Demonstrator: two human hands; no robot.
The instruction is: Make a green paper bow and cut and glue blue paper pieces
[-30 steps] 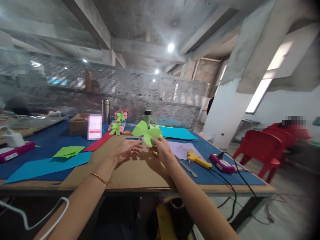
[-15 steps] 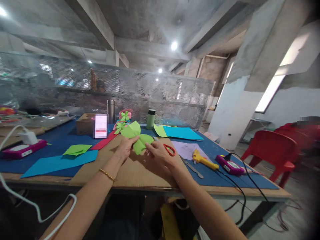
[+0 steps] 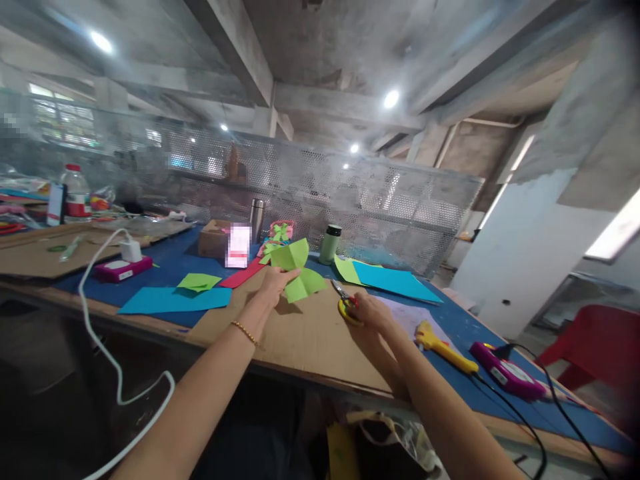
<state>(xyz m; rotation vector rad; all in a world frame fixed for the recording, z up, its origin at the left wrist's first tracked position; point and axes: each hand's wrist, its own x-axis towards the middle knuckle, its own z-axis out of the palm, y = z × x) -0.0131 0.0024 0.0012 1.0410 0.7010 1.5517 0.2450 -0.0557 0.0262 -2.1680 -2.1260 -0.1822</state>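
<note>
Your left hand (image 3: 274, 283) pinched the green paper bow (image 3: 297, 270) at its middle, lifted just above the cardboard sheet (image 3: 305, 340) on the desk (image 3: 165, 267); your right hand (image 3: 373, 312) was closed on the scissors (image 3: 345, 303), blades pointing toward the bow but apart from it; the glue gun (image 3: 443, 340) lay near your right forearm, its cord trailing off the edge. Risks, as judged: the pinch looked light, so the folds could spring open; the blades could nick a loop; your sleeve-side arm could snag the cord.
</note>
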